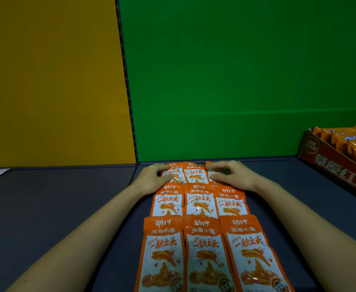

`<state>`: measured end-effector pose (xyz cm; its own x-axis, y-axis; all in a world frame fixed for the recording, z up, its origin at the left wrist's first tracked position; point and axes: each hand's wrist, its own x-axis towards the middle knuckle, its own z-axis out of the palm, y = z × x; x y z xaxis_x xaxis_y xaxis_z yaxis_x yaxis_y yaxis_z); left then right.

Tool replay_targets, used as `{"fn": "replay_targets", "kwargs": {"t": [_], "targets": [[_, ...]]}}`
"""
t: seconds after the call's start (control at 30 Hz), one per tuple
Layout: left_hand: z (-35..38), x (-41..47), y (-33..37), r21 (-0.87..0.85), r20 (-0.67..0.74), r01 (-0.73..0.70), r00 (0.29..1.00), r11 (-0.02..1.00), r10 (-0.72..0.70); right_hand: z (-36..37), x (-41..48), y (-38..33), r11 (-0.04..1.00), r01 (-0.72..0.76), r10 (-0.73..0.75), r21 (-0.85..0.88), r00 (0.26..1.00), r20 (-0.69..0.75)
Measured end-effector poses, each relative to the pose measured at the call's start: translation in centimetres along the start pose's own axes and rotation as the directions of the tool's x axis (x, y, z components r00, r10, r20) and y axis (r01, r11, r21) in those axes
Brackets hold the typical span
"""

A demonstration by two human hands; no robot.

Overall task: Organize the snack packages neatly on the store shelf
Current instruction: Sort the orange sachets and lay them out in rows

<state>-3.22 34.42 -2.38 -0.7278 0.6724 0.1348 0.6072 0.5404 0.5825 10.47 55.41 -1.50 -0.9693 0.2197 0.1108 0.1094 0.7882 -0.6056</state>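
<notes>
Snack packets (202, 207) lie flat in a 3x3 grid on shelf (67, 207), labels up. Left hand (151, 175) grips back-left pkt (172, 174), right hand (229, 174) grips back-right pkt (219, 171), prob to square the back row w/ the cols in front

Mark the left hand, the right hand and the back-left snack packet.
left hand (151, 179): head view, back of the hand.
right hand (234, 175): head view, back of the hand.
back-left snack packet (175, 172): head view, its printed white panel.
</notes>
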Motion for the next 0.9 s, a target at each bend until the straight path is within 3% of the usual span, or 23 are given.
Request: {"fn": "replay_targets", "kwargs": {"t": [0.43,0.53,0.67,0.77,0.9], "targets": [[0.3,0.7,-0.7,0.02,0.006,-0.049,0.999,0.999,0.049,0.2,0.2,0.8,0.999,0.041,-0.039,0.022,0.997,-0.068],[-0.1,0.6,-1.0,0.033,-0.175,-0.074,0.981,0.997,0.078,-0.2,0.1,0.7,0.998,0.064,-0.059,0.02,0.983,-0.175],[-2.0,-1.1,-0.4,0.208,-0.41,-0.106,0.893,0.972,0.185,-1.1,-0.5,-0.6,0.993,0.112,-0.113,-0.019,0.957,-0.268],[-3.9,-3.9,0.3,0.261,-0.487,-0.123,0.84,0.957,0.241,-1.3,-1.9,-3.2,0.976,0.216,-0.203,0.003,0.92,-0.335],[-6.2,-9.1,-0.5,0.308,-0.453,-0.136,0.849,0.942,0.271,-1.4,-3.8,-8.2,0.937,0.347,-0.335,-0.028,0.877,-0.343]]}}
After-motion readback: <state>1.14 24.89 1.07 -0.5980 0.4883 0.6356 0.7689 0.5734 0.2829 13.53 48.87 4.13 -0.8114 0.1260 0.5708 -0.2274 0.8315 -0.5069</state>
